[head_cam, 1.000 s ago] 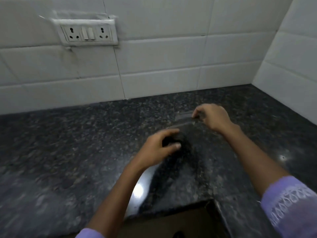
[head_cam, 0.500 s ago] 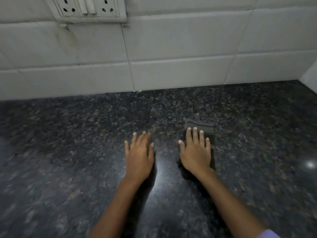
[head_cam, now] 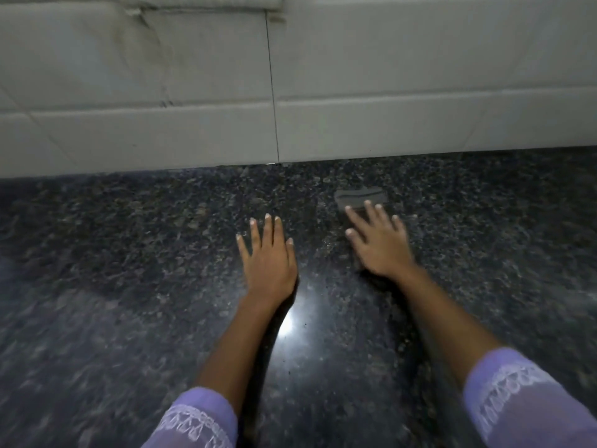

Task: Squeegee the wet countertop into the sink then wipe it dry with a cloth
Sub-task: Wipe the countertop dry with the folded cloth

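Right hand [head_cam: 379,245] flat on top of a dark folded cloth [head_cam: 360,197], fingers spread, palm down, nothing pinched; only the cloth's far edge showing past the fingertips, the rest hidden beneath the palm. Pressing rather than gripping, presumably to drive the fabric hard against the granite countertop [head_cam: 129,286] and soak up more with each pass. Blurred around the knuckles, so likely mid-stroke, though direction impossible to read

Left hand [head_cam: 268,257] just beside it, also flat and spread on bare stone, holding nothing. Probably planted as a brace, taking body weight during the long reach toward the back of the counter

Cloth close to the white tiled wall [head_cam: 420,92], near the seam between tile and stone, likely where leftover water gathers. Bright glare on the granite between the forearms; hard to say if sheen of moisture or only polish. Lilac lace-edged sleeves [head_cam: 513,412] pushed well up the forearms, clear of the surface

No squeegee and no sink in view. Drying stage apparently under way, with most of the countertop seemingly not yet covered
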